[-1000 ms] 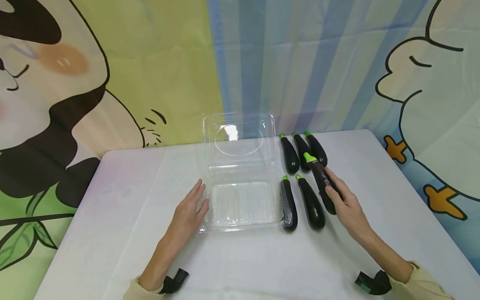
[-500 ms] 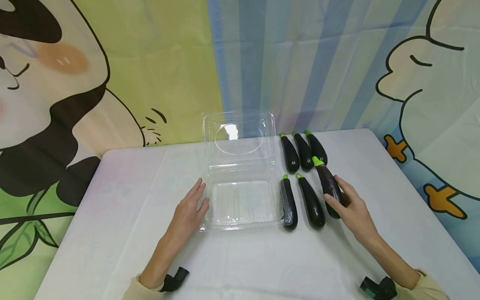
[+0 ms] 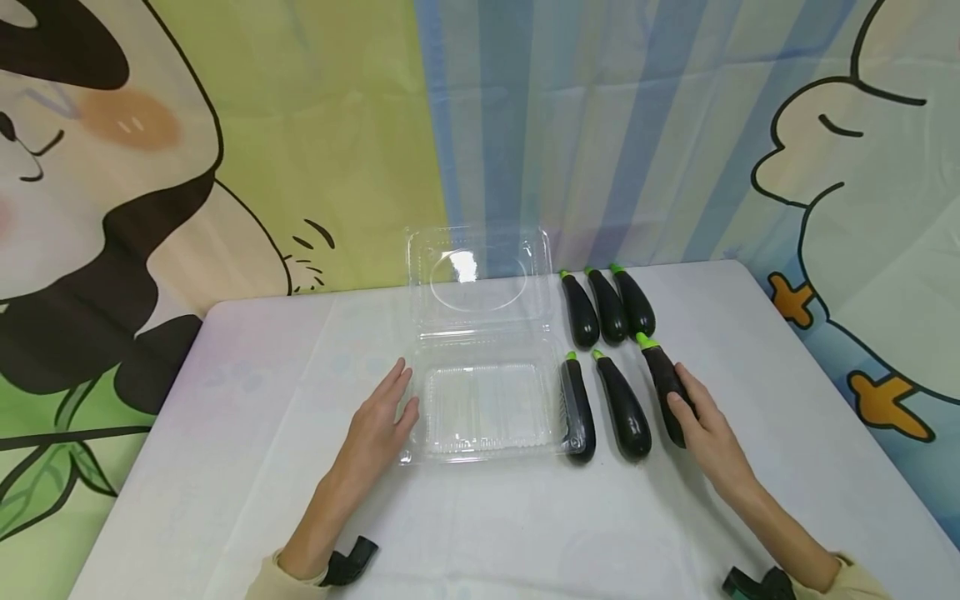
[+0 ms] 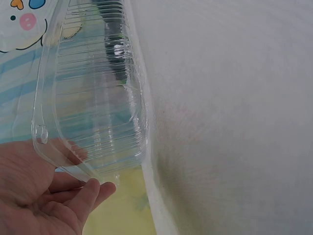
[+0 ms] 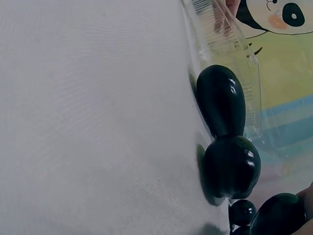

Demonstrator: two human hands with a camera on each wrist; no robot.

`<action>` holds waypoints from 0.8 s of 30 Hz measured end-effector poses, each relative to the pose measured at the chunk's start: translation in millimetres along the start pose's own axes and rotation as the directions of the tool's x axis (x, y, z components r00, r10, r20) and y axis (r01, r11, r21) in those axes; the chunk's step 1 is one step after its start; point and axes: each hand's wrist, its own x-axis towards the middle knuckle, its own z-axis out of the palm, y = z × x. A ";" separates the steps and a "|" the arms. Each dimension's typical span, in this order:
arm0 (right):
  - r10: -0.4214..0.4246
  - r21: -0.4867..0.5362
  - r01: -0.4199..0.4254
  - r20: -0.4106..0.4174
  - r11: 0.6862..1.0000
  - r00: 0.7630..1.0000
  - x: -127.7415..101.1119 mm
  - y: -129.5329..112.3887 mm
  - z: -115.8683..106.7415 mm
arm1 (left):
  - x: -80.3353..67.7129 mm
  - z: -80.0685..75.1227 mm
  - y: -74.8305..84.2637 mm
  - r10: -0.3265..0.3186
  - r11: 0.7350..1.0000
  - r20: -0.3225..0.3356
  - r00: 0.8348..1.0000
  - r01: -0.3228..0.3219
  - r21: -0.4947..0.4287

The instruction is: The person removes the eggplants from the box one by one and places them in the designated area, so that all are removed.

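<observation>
Lowered since a second ago: the dark purple eggplant with the green cap (image 3: 666, 385), then lifted and tilted above its neighbours, now flat on the white cloth-covered table (image 3: 225, 467) at 3 o'clock of the clear hinged plastic clamshell box (image 3: 486, 408), third in the near row. Right hand (image 3: 708, 437) drawn back a little, fingers loosely curved over the eggplant's blunt end, touching it; whether gripping, cannot tell. Left hand (image 3: 378, 429) unmoved, fingers straight and together against the box's 9 o'clock edge. Two more eggplants just beside, three at 12 o'clock of them. No readable writing or labels anywhere.
</observation>
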 end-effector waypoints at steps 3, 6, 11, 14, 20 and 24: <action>-0.001 -0.016 0.001 0.013 1.000 1.000 0.5 1.2 0.7 | -0.5 0.4 -0.8 -0.001 1.000 -0.001 1.000 0.001 -0.004; 0.007 -0.039 -0.006 0.024 0.999 1.000 0.9 2.7 1.8 | -0.9 1.1 -1.6 -0.004 1.000 -0.001 1.000 0.003 -0.012; 0.012 -0.081 -0.010 0.034 0.997 0.999 3.4 6.6 5.3 | -1.3 1.9 -2.4 -0.004 1.000 -0.005 1.000 0.004 -0.010; 0.002 -0.099 0.002 0.034 0.995 0.999 6.3 7.9 6.8 | -1.0 1.5 -2.4 0.001 1.000 -0.007 1.000 -0.002 -0.008; 0.011 -0.120 -0.003 0.062 0.993 0.998 9.5 8.6 7.5 | -1.0 0.5 -2.1 0.008 1.000 -0.001 1.000 -0.008 -0.015; 0.027 -0.138 -0.017 0.072 0.990 0.997 10.4 10.3 7.1 | -1.5 1.1 -2.2 0.013 1.000 -0.002 1.000 -0.013 -0.016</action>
